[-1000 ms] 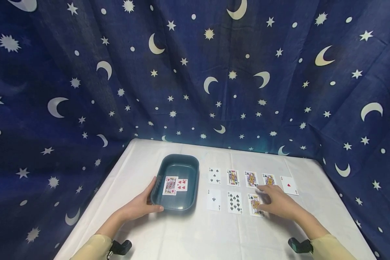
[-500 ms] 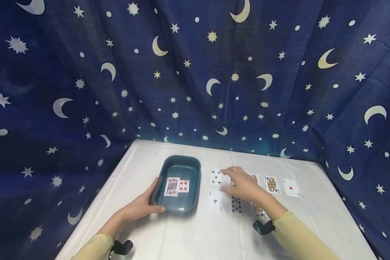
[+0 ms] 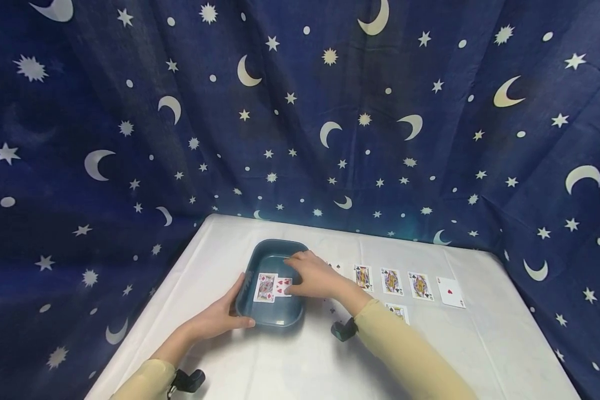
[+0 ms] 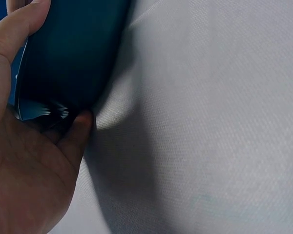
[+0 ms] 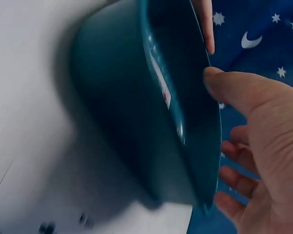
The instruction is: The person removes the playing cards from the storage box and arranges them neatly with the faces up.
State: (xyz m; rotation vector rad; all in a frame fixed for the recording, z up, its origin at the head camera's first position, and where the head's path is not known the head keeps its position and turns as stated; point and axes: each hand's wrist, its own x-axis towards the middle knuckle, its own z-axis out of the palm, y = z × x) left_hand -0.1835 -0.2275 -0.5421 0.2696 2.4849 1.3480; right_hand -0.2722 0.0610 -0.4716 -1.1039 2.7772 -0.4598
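Observation:
A dark teal plastic tub [image 3: 280, 248] stands on the white-covered table. Inside lie a red face card of diamonds [image 3: 265, 288] and a hearts number card [image 3: 283, 285], partly overlapping. My left hand [image 3: 217, 315] grips the tub's near left corner, its thumb [image 4: 22, 27] on the wall. Over the tub's right rim reaches my right hand [image 3: 317, 278], thumb and fingers apart with no card between them. In the right wrist view its thumb [image 5: 234, 87] is right at the rim. Cards just right of the tub are partly hidden behind this hand.
Right of the tub, face cards [image 3: 392, 281] and an ace of hearts [image 3: 451, 291] lie face up in a row. A nearer face card [image 3: 398, 311] is partly covered by the right sleeve. A blue star-and-moon curtain [image 3: 300, 139] hangs behind the table.
My right hand has moved left from the right-hand cards, across the others, to the tub's right rim. The left hand still holds the tub; the view has shifted slightly.

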